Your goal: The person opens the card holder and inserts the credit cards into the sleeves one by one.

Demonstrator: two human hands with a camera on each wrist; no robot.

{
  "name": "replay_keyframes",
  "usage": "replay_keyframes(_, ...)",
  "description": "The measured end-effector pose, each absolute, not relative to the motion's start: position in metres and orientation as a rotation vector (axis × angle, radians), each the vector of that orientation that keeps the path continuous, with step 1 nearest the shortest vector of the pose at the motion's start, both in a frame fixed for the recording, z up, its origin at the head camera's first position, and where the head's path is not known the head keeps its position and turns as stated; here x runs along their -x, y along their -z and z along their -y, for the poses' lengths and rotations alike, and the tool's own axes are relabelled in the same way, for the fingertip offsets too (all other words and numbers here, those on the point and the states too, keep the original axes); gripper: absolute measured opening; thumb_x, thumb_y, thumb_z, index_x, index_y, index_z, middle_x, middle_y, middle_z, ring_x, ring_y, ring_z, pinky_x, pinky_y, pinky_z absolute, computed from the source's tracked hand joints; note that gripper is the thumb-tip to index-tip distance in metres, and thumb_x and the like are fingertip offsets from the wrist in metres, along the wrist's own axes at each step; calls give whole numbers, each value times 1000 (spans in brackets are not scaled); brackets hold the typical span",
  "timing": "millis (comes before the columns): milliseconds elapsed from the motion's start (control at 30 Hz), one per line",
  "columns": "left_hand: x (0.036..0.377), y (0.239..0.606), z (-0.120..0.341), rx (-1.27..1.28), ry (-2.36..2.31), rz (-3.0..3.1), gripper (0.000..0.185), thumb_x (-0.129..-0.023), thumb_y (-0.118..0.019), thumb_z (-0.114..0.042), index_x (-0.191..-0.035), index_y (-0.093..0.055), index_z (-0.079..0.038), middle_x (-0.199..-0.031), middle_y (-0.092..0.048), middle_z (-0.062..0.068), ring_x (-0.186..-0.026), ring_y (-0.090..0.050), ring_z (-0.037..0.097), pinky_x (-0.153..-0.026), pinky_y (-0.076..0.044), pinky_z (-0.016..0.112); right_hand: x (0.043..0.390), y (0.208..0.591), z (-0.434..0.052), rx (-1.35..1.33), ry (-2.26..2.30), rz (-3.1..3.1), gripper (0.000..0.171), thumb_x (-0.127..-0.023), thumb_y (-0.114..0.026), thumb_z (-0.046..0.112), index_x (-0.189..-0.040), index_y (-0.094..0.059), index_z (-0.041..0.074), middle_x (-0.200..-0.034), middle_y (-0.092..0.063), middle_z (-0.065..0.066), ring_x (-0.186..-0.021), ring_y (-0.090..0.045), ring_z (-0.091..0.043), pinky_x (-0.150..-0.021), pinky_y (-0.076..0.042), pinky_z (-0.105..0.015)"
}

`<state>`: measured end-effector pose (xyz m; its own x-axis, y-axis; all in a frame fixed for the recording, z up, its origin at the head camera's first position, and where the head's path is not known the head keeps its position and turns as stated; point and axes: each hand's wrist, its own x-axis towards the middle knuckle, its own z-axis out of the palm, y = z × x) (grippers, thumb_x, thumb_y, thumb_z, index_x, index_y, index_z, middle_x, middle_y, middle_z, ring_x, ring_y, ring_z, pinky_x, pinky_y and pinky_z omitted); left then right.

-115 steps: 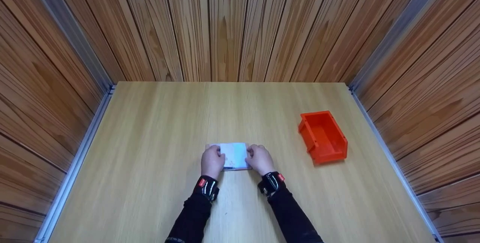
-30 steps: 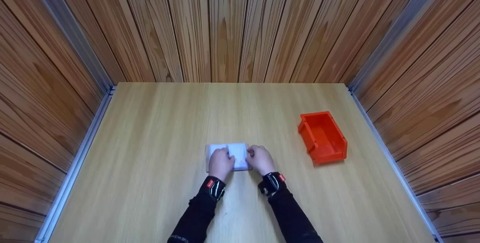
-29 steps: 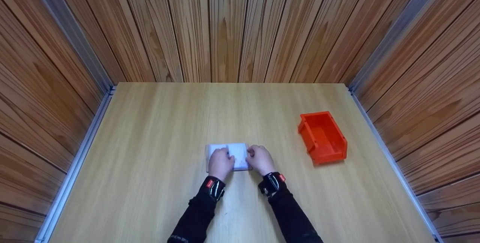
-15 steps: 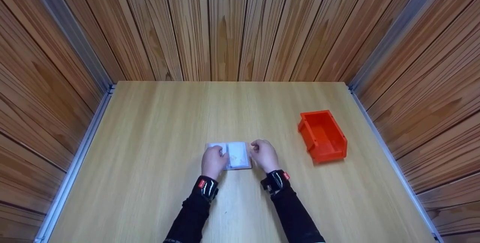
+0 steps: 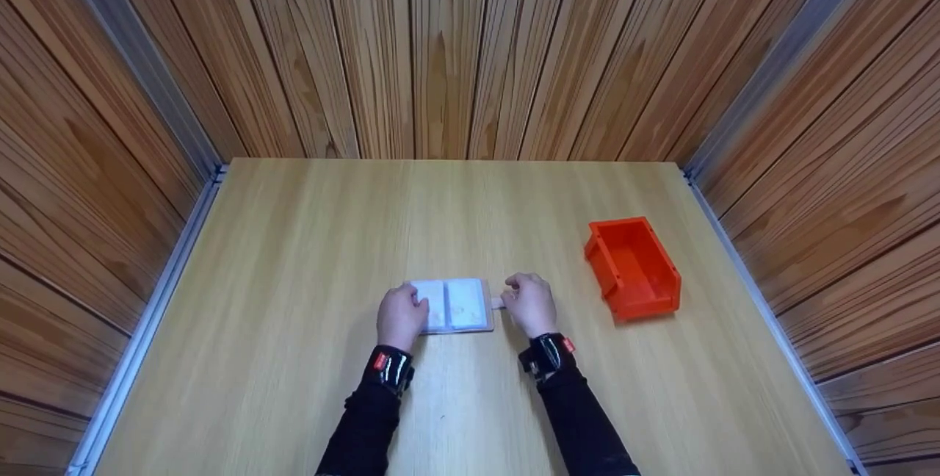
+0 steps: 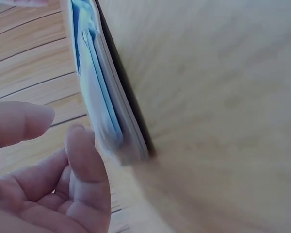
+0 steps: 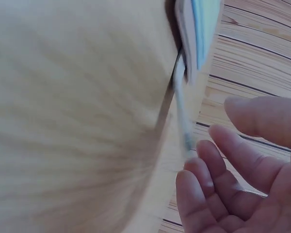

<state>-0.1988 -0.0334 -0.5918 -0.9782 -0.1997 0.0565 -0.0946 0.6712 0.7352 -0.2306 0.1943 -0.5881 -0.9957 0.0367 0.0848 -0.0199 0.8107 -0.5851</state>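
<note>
A small card holder (image 5: 465,303) lies spread open on the table in the head view, with pale plastic sleeves inside a pinkish-brown cover. At its left edge is my left hand (image 5: 401,318), thumb and fingers loosely bent. The left wrist view shows these fingers (image 6: 89,165) beside the holder's corner with nothing between them. My right hand (image 5: 532,305) is just off the right edge, where a short pale strap (image 7: 184,116) sticks out from the cover. The strap's end reaches my right fingertips (image 7: 199,170), and the thumb stands apart from them.
An orange-red open bin (image 5: 635,270) stands on the table (image 5: 308,241) to the right of my right hand. Wood-panelled walls (image 5: 440,57) with metal corner rails enclose the back and both sides.
My left hand has moved left from over the holder's middle to its left edge, uncovering both inner sides. My right hand has moved slightly right, off the edge, and the strap now shows.
</note>
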Motion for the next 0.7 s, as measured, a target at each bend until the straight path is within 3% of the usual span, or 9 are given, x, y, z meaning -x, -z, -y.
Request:
replay_keyframes(200,201,593,41,-371,1279,2773,31,-88,-68,-8,-116,-68,6,-100,-65,16,-93,-59,29,-84,-48,44,231,591,-199,40,-967,2904,20,-86,-72,8,-104,-69,0,-98,-62,-12,-93,-59,-30,-84,-47,-44)
replay_keyframes(367,201,595,46,-417,1216,2805,19,-89,-67,-10,-102,-68,5,-88,-59,12,-82,-56,27,-75,-47,42,233,596,-202,51,-1013,2934,17,-87,-68,4,-103,-68,-3,-95,-62,-13,-90,-59,-29,-83,-48,-44)
replay_keyframes(700,199,596,50,-419,1130,2804,14,-86,-67,-10,-81,-62,2,-76,-58,12,-72,-57,29,-65,-45,44,235,603,-205,-14,-1025,2923,9,-85,-66,0,-93,-69,-2,-89,-66,-13,-86,-62,-31,-81,-48,-46)
